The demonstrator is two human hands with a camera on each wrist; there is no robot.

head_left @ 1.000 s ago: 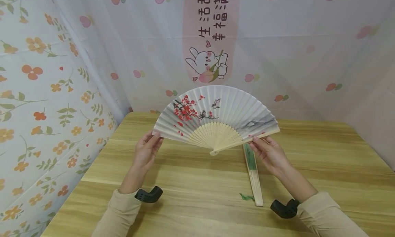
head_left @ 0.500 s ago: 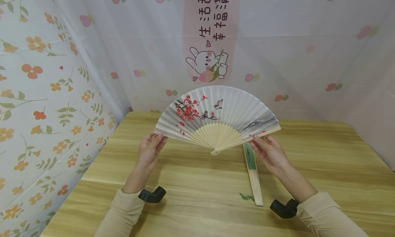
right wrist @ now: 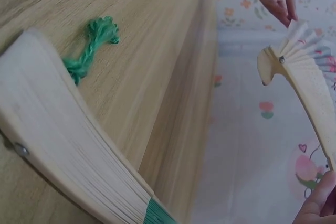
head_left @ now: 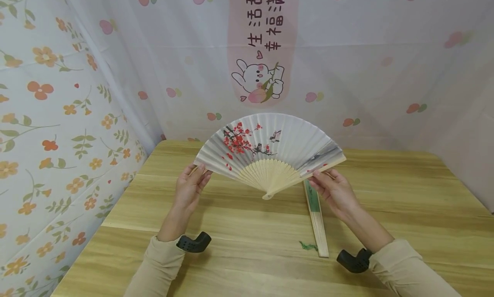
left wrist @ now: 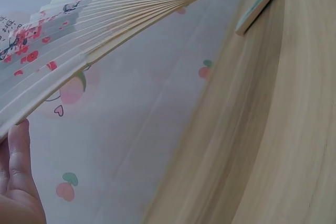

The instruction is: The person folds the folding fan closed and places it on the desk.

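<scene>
White fan (head_left: 266, 144): spread wide, held up above the table (head_left: 247, 250); red blossoms on its left part, birds near the middle; pivot toward the near side
Left hand (head_left: 188, 187): pinching the fan's left end between thumb and fingers
Right hand (head_left: 336, 193): pinching the outer stick on the fan's right side, thumb on the near face
Folded fan (head_left: 320, 234): lying on the table, right of the middle; pale ribs near, green part far, its far end hidden behind the white fan; green tassel (head_left: 308, 246) just left of its near end
Cuffs: beige sleeves (head_left: 157, 262), a black device (head_left: 194, 242) at each wrist
Far side: pale printed cloth (head_left: 347, 61) with a rabbit; flowered cloth (head_left: 50, 116) at left
</scene>
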